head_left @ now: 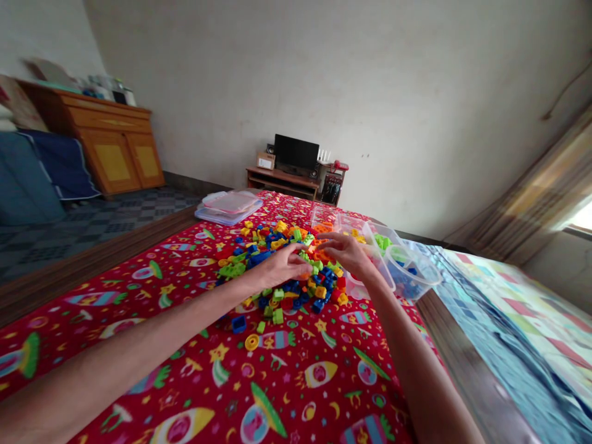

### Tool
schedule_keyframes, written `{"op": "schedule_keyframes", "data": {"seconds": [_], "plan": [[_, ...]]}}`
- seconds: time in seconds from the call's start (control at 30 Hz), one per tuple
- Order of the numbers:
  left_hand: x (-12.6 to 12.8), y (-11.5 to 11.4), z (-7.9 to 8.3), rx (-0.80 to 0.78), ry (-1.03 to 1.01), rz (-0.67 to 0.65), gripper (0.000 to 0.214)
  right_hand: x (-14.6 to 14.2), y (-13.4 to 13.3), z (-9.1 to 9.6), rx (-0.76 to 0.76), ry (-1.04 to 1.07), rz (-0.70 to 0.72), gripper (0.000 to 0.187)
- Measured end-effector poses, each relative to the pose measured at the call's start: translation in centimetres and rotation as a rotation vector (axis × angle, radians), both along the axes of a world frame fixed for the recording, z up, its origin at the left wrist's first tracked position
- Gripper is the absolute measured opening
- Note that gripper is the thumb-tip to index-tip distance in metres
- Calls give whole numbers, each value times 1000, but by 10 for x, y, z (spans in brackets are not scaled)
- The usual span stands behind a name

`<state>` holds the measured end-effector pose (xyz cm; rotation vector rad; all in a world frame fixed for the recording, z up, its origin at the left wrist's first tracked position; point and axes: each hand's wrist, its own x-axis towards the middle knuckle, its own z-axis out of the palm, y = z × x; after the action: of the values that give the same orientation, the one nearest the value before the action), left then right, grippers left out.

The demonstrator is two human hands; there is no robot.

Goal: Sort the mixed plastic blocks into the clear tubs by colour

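Observation:
A heap of small plastic building blocks point(277, 265) in blue, green, yellow, orange and red lies on a red patterned cloth point(296, 376). My left hand point(282, 265) rests on top of the heap, fingers bent and close together, touching the blocks. My right hand point(346, 250) hovers over the heap's right side with its fingers curled down onto the blocks. What either hand pinches is hidden among the pieces. The two hands nearly meet at the middle of the heap.
Clear plastic tubs point(393, 259) holding sorted green, yellow and blue blocks stand to the right of the heap. Stacked clear lids point(229, 206) lie at the far left. A wooden edge point(456, 351) and another patterned cover point(522, 320) run along the right.

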<state>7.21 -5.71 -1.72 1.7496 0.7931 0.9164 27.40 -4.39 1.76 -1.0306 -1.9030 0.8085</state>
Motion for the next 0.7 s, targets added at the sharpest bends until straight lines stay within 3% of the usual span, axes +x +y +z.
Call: {"op": "schedule_keyframes", "data": {"seconds": [0.07, 0.13, 0.3, 0.4, 0.6, 0.7], "plan": [[-3, 4, 2, -221, -177, 31, 64, -8, -7, 2, -3, -78, 99, 44], [-5, 5, 2, -326, -250, 62, 71, -18, -15, 3, 43, -202, 158, 43], [-6, 6, -1, -319, -213, 120, 84, -36, -23, 1, 227, -372, 86, 26], [-12, 13, 2, -161, -169, 133, 67, -30, -14, -3, 248, -315, -12, 28], [-52, 41, 24, 501, 256, 350, 43, 2, 0, -6, 277, -337, -193, 30], [-80, 59, 24, 592, 415, 481, 39, 13, 8, 0, 278, -377, -297, 32]]}}
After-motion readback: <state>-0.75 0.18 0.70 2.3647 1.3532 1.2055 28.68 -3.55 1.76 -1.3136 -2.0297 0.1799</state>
